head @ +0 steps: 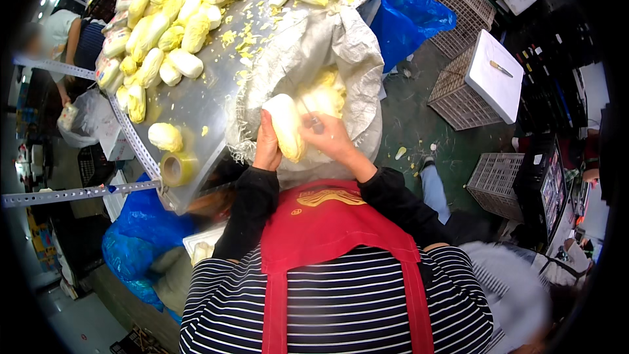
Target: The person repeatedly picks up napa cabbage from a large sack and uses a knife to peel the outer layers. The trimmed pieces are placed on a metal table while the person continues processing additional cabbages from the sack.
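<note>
My left hand (269, 143) grips a pale, stripped napa cabbage (284, 125) from its left side, white butt end up. Close against the cabbage's right side, my right hand (330, 132) is closed around what looks like a small knife (316, 122), its thin blade partly hidden and blurred. Below both hands gapes a white woven sack (361, 69), its mouth spread wide beside the metal table. Yellowish cabbage leaves (322, 91) fill part of the sack.
Many napa cabbages (152, 34) are heaped on the metal table (206, 96), with leaf scraps around. A tape roll (177, 168) sits near its corner. Blue plastic bags (408, 14) flank me. Rightward, another knife (501, 69) lies on a white lid (484, 83) atop a crate. People work nearby.
</note>
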A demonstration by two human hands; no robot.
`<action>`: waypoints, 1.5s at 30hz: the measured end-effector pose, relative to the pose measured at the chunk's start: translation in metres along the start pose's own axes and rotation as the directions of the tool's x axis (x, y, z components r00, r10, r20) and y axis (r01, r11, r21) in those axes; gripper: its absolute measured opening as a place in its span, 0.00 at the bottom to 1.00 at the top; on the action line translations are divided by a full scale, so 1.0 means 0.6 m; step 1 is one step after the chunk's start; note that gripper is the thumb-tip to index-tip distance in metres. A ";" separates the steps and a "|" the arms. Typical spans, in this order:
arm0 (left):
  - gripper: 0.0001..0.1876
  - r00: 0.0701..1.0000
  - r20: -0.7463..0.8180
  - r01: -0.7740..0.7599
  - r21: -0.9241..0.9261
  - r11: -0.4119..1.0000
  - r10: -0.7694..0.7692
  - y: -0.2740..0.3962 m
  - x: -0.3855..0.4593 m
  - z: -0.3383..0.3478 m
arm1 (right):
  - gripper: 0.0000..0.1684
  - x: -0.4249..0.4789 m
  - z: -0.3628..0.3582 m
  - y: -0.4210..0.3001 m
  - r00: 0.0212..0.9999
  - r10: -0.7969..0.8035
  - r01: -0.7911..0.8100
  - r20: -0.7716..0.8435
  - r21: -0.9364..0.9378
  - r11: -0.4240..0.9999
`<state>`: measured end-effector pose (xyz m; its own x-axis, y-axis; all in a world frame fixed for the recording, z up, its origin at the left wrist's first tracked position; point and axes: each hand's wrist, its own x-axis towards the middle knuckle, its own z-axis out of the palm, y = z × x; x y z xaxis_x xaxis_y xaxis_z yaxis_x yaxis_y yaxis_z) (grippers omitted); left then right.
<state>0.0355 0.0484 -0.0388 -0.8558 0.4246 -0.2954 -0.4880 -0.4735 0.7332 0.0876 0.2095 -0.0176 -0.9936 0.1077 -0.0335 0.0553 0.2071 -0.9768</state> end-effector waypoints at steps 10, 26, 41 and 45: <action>0.39 1.000 0.022 -0.009 -0.019 1.000 0.009 -0.009 -0.007 -0.005 | 0.16 -0.010 0.011 -0.022 0.990 -0.117 0.110 -0.084 -0.087 0.990; 0.39 0.996 0.061 0.074 -0.054 0.996 -0.071 -0.009 -0.007 -0.015 | 0.14 -0.014 0.001 -0.040 0.998 -0.053 0.043 -0.046 -0.202 0.978; 0.41 0.975 0.222 0.107 -0.370 0.923 -0.024 -0.016 0.004 -0.021 | 0.16 -0.014 -0.042 -0.070 0.989 0.146 -0.146 -0.016 0.004 0.989; 0.38 0.997 0.054 -0.023 -0.517 0.856 0.060 0.000 0.007 -0.022 | 0.16 -0.011 -0.062 -0.078 0.973 0.011 -0.049 -0.232 -0.157 0.986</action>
<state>0.0299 0.0398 -0.0484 -0.8730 0.4364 -0.2177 -0.4861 -0.8141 0.3177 0.0950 0.2353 0.0360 -0.9430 0.3326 0.0060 0.1182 0.3519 -0.9285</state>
